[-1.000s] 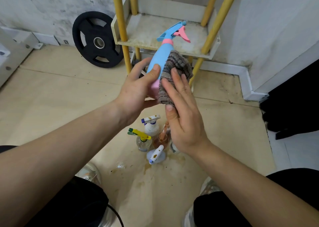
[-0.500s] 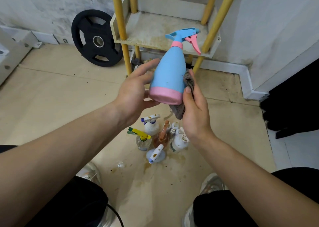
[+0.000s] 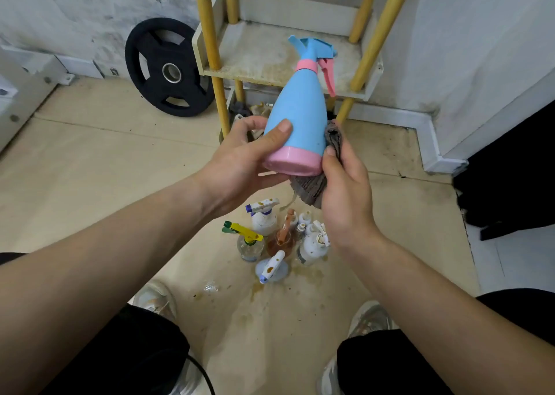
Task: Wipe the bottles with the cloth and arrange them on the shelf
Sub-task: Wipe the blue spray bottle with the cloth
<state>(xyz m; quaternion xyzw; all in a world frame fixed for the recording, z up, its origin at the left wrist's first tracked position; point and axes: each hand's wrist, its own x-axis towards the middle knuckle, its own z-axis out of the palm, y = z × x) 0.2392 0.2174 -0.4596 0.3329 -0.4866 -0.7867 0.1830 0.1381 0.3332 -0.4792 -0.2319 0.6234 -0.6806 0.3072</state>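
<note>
A light-blue spray bottle point(image 3: 300, 109) with a pink base, pink collar and pink trigger is held tilted in front of the shelf. My left hand point(image 3: 240, 160) grips its lower body, thumb across the front. My right hand point(image 3: 345, 193) holds a grey-brown cloth point(image 3: 318, 184) bunched against the bottle's right side and under its base. Several small spray bottles point(image 3: 270, 238), stained with brown spots, stand clustered on the floor below my hands. The dirty shelf tray point(image 3: 258, 58) on yellow posts holds no bottles.
A black weight plate point(image 3: 168, 70) leans on the wall left of the shelf. A white wall and skirting stand to the right, a black object point(image 3: 510, 166) at far right. My shoes point(image 3: 156, 301) and knees frame the stained floor.
The bottle turned so its nozzle points right and came more upright. My right hand with the cloth slid from the bottle's front to its right side and base.
</note>
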